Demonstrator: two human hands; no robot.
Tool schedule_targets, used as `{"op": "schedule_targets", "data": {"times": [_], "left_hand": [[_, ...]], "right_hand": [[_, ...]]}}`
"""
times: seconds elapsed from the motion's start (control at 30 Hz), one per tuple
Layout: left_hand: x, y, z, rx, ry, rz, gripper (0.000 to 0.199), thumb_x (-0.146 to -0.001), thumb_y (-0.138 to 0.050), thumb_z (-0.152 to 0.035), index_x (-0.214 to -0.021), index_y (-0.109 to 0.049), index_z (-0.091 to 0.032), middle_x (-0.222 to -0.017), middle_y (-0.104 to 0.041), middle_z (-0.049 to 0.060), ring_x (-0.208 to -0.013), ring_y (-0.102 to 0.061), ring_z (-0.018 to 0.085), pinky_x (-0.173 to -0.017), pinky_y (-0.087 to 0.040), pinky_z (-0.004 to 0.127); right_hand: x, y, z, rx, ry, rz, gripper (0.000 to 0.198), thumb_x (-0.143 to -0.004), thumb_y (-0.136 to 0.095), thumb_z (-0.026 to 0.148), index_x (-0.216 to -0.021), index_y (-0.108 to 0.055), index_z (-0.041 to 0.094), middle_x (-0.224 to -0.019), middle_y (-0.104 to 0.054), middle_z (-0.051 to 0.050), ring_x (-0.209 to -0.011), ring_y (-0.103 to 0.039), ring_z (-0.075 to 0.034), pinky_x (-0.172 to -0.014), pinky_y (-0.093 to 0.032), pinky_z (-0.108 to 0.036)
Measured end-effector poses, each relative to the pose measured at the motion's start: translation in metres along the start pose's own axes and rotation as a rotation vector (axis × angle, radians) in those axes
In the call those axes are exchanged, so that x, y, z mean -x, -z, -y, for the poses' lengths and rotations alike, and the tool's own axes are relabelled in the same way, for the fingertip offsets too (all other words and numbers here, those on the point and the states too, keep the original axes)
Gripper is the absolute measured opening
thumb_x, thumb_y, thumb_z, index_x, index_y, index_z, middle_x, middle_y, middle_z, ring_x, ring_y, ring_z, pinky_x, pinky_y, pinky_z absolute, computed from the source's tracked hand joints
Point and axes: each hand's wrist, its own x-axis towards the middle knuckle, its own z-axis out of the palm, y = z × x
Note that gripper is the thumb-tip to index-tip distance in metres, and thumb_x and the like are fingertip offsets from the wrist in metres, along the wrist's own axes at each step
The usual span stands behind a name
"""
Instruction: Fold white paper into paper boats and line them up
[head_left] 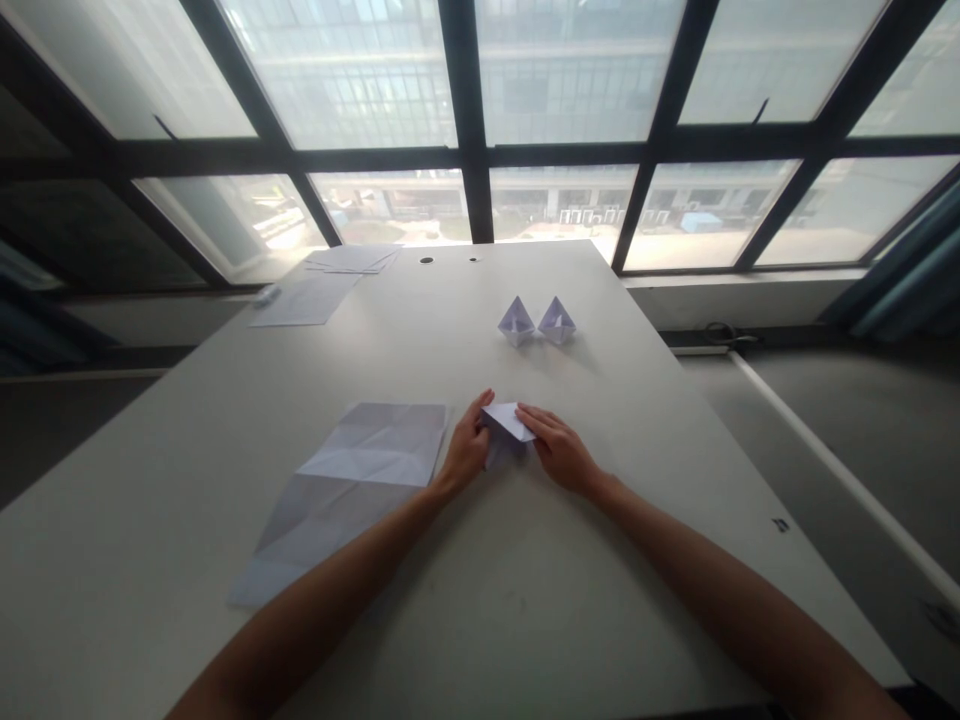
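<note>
Evidently, you pinch the folded paper (511, 420) at opposite sides with left hand (466, 447) and right hand (560, 447), probably so neither springs open, over the white table (637, 420) before you. Two boats (517, 322) stand beyond, perhaps to leave you room; a creased sheet (375, 440) lies to the left. Windows (562, 70) line the far side.

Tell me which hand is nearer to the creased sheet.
Left. The left hand is just right of the creased sheet, beside its far half; the right hand is farther right, at the folded paper's opposite side.
</note>
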Motion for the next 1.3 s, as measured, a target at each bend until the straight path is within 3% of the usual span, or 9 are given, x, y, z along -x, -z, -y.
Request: {"op": "schedule_targets", "data": {"times": [0.1, 0.2, 0.3, 0.43, 0.63, 0.8, 1.0, 1.17, 1.3], "left_hand": [[-0.001, 0.006, -0.001, -0.091, -0.047, -0.116, 0.060, -0.081, -0.039, -0.007, -0.138, -0.051, -0.017, -0.145, -0.052, 0.007, -0.135, -0.046, 0.020, -0.118, -0.032, 0.042], [-0.002, 0.011, -0.002, -0.280, -0.190, -0.170, 0.056, -0.083, -0.037, -0.007, -0.134, -0.056, -0.020, -0.149, -0.047, 0.004, -0.142, -0.036, 0.020, -0.122, -0.023, 0.046], [-0.003, 0.013, 0.002, -0.479, -0.300, -0.003, 0.050, -0.089, -0.035, -0.010, -0.134, -0.056, -0.020, -0.148, -0.049, 0.004, -0.143, -0.035, 0.018, -0.122, -0.021, 0.046], [-0.002, 0.009, 0.012, -0.717, -0.364, 0.339, 0.051, -0.096, -0.032, -0.018, -0.145, -0.043, -0.015, -0.151, -0.044, 0.009, -0.144, -0.034, 0.017, -0.120, -0.026, 0.040], [0.002, 0.009, 0.015, -1.005, -0.437, 0.513, 0.058, -0.103, -0.027, -0.038, -0.155, -0.021, -0.015, -0.160, -0.023, 0.010, -0.150, -0.016, 0.022, -0.121, -0.017, 0.045], [0.001, 0.013, 0.009, -1.089, -0.454, 0.594, 0.064, -0.103, -0.020, -0.048, -0.156, -0.015, -0.013, -0.162, -0.012, 0.012, -0.151, -0.007, 0.023, -0.121, -0.012, 0.044], [0.007, 0.012, -0.002, -1.120, -0.490, 0.618, 0.076, -0.099, -0.022, -0.060, -0.157, -0.010, -0.012, -0.162, -0.009, 0.015, -0.151, -0.002, 0.026, -0.121, -0.007, 0.047], [0.011, 0.007, -0.001, -1.026, -0.475, 0.568, 0.078, -0.098, -0.030, -0.061, -0.156, -0.015, -0.012, -0.161, -0.015, 0.016, -0.151, -0.007, 0.026, -0.121, -0.008, 0.047], [0.006, 0.006, 0.007, -0.910, -0.423, 0.527, 0.059, -0.102, -0.027, -0.044, -0.155, -0.022, -0.018, -0.160, -0.025, 0.010, -0.149, -0.018, 0.020, -0.121, -0.015, 0.043]], "right_hand": [[0.002, -0.001, 0.004, 0.142, 0.061, 0.196, 0.054, -0.095, -0.035, 0.011, -0.148, -0.041, 0.021, -0.156, -0.037, -0.007, -0.145, -0.031, -0.019, -0.119, -0.027, -0.042], [0.003, 0.000, 0.007, 0.247, 0.103, 0.337, 0.055, -0.098, -0.046, 0.034, -0.150, -0.037, 0.019, -0.158, -0.031, -0.011, -0.147, -0.024, -0.025, -0.120, -0.019, -0.049], [0.002, 0.001, 0.009, 0.284, 0.097, 0.384, 0.064, -0.099, -0.042, 0.049, -0.153, -0.031, 0.016, -0.158, -0.029, -0.013, -0.148, -0.021, -0.025, -0.121, -0.014, -0.050], [0.001, -0.001, 0.010, 0.298, 0.047, 0.374, 0.056, -0.102, -0.029, 0.036, -0.154, -0.027, 0.014, -0.158, -0.031, -0.010, -0.148, -0.020, -0.019, -0.122, -0.012, -0.045], [0.003, -0.005, 0.003, 0.405, -0.156, 0.276, 0.054, -0.098, -0.032, 0.023, -0.151, -0.033, 0.012, -0.157, -0.032, -0.011, -0.148, -0.022, -0.021, -0.121, -0.008, -0.048], [0.002, -0.001, -0.007, 0.471, -0.275, 0.236, 0.049, -0.101, -0.032, 0.028, -0.148, -0.040, 0.019, -0.158, -0.031, -0.011, -0.149, -0.019, -0.025, -0.118, -0.007, -0.056], [0.001, 0.001, -0.016, 0.444, -0.347, 0.152, 0.049, -0.100, -0.037, 0.031, -0.145, -0.044, 0.014, -0.156, -0.034, -0.014, -0.148, -0.022, -0.026, -0.118, -0.012, -0.054], [0.002, 0.002, -0.014, 0.278, -0.137, 0.171, 0.049, -0.098, -0.038, 0.026, -0.145, -0.045, 0.015, -0.153, -0.040, -0.011, -0.146, -0.029, -0.020, -0.120, -0.018, -0.044], [0.004, -0.002, -0.010, 0.244, -0.065, 0.248, 0.054, -0.096, -0.039, 0.021, -0.150, -0.038, 0.016, -0.152, -0.042, -0.010, -0.144, -0.031, -0.020, -0.121, -0.015, -0.047]]}}
